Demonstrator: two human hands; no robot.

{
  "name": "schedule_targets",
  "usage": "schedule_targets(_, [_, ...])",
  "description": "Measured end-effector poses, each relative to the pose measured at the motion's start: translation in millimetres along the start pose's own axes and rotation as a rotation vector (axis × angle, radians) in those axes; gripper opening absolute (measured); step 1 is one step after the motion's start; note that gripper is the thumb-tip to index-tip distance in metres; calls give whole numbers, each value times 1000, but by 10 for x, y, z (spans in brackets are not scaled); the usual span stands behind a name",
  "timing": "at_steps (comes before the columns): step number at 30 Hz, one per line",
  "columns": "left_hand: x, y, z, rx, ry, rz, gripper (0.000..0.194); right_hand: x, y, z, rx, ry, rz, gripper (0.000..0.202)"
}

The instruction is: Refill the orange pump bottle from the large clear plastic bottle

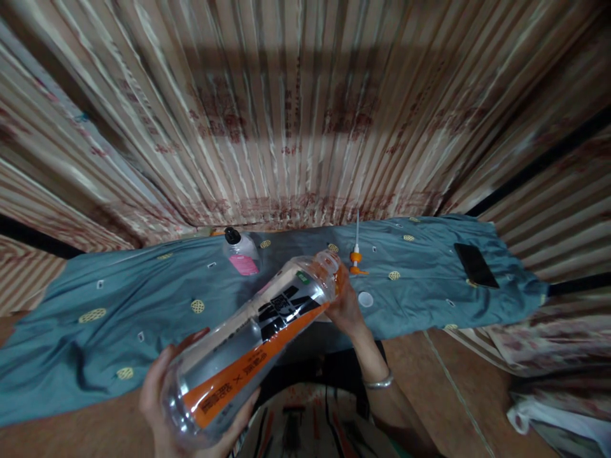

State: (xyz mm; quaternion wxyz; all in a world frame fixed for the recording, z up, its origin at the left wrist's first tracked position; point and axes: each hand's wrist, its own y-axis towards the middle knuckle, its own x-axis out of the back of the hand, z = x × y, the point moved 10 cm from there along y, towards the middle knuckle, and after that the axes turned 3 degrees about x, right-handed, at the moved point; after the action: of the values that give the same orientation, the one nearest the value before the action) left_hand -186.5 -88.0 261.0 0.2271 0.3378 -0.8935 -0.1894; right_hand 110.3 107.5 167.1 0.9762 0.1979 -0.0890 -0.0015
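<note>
A large clear plastic bottle with an orange, black and silver label lies tilted across my view, its neck up to the right. My left hand is wrapped round its base end. At the neck, my right hand grips the bottle from behind; its fingers are partly hidden by the clear plastic. Just beyond the right hand, an orange pump head with a white tube points away on the cloth. A small white round disc lies beside that hand.
A teal cloth with yellow pineapple prints covers the narrow table. Behind the big bottle stands a smaller clear bottle with a black cap and pink label. A dark phone lies at the right. Patterned curtains hang along the back and sides.
</note>
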Motion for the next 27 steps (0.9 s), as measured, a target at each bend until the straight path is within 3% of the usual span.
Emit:
schedule_targets(3, [-124, -31, -168, -207, 152, 94, 136, 5, 5, 37, 37, 0, -4, 96])
schedule_targets(6, [-148, -76, -233, -285, 203, 97, 128, 0, 15, 75, 65, -13, 7, 87])
schedule_targets(18, [-97, -59, -171, -200, 184, 71, 116, -1, 20, 67, 80, -66, 40, 88])
schedule_targets(27, [-169, 5, -413, -274, 124, 49, 117, 18, 27, 103, 59, -47, 12, 82])
